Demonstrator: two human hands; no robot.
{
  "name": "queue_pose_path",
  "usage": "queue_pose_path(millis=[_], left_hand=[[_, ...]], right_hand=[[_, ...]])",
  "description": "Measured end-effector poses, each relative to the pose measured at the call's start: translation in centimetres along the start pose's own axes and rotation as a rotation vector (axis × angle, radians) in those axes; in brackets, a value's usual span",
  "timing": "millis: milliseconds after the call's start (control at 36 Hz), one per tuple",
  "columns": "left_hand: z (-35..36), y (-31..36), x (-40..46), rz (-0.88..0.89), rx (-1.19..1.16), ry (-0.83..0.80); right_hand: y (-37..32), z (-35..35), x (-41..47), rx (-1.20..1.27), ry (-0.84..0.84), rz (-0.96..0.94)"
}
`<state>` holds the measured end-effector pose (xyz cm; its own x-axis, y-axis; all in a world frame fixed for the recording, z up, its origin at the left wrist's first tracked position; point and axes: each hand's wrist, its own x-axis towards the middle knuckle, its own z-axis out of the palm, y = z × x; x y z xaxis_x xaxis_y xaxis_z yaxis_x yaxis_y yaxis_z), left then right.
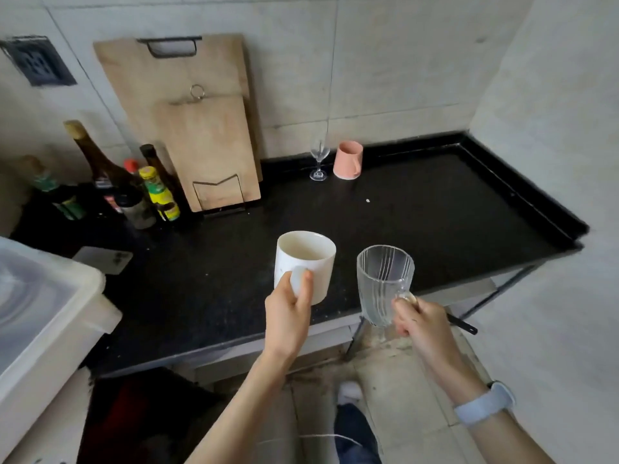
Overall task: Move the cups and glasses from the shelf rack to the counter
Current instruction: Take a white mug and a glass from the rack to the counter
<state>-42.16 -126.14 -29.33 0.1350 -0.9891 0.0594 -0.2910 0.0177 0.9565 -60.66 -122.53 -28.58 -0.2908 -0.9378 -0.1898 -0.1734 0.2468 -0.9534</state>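
Observation:
My left hand (288, 313) grips the handle of a white ceramic mug (306, 262), held upright above the front part of the black counter (435, 216). My right hand (420, 324) holds a ribbed clear glass mug (383, 286) by its handle, upright, over the counter's front edge. At the back of the counter stand a small stemmed wine glass (319, 160) and, just right of it, a pink cup (348, 160). The shelf rack is out of view.
Two wooden cutting boards (197, 128) lean on the wall in a wire stand. Several sauce bottles (134, 185) crowd the counter's back left. A white plastic lidded box (40, 306) sits at far left, a phone (104, 259) beside it. The counter ends at a wall on the right.

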Motion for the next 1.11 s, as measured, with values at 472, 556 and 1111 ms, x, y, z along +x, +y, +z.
queue_pose_path(millis=[472, 556, 1111], left_hand=[[24.1, 0.5, 24.7, -0.175, -0.072, -0.136], [27.8, 0.3, 28.4, -0.181, -0.062, -0.194], [41.6, -8.9, 44.1, -0.059, -0.066, -0.17]], right_hand=[[0.0, -6.8, 32.4, 0.097, 0.11, 0.199], [0.7, -7.8, 37.2, 0.09, 0.155, 0.18], [8.5, -7.7, 59.1, 0.076, 0.162, 0.004]])
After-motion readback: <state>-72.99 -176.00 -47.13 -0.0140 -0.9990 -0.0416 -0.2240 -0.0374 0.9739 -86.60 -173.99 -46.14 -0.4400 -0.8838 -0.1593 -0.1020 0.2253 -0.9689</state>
